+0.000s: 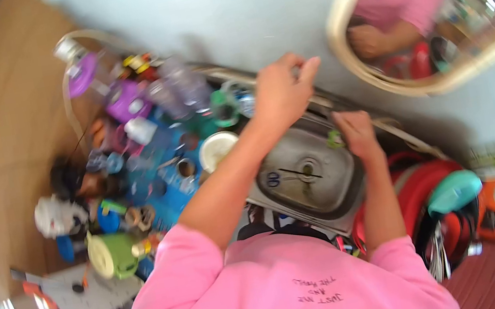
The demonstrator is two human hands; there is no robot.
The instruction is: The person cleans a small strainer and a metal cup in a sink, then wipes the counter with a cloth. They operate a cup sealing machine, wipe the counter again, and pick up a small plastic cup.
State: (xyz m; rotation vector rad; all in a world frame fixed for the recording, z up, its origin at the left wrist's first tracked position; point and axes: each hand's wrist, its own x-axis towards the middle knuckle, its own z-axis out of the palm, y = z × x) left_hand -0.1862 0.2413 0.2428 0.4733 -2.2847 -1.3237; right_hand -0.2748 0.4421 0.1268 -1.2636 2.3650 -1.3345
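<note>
My left hand [289, 91] is raised above the back edge of the sink, near the wall. Its fingers are curled towards the thumb, and blur hides anything between them. Over the sink's right rim, my right hand [357, 130] is closed, with its fingertips hidden. A small green item [334, 139] lies beside or under it; whether they touch is unclear. In the metal sink [294, 192], scissors [284, 177] with blue handles lie near the drain.
Bottles [168, 99], cups and a white bowl [219, 149] crowd the left counter. A green jug [111, 254] stands lower left. Red basins [413, 191] and a teal bowl [455, 191] are at the right. A mirror [336, 39] hangs on the wall.
</note>
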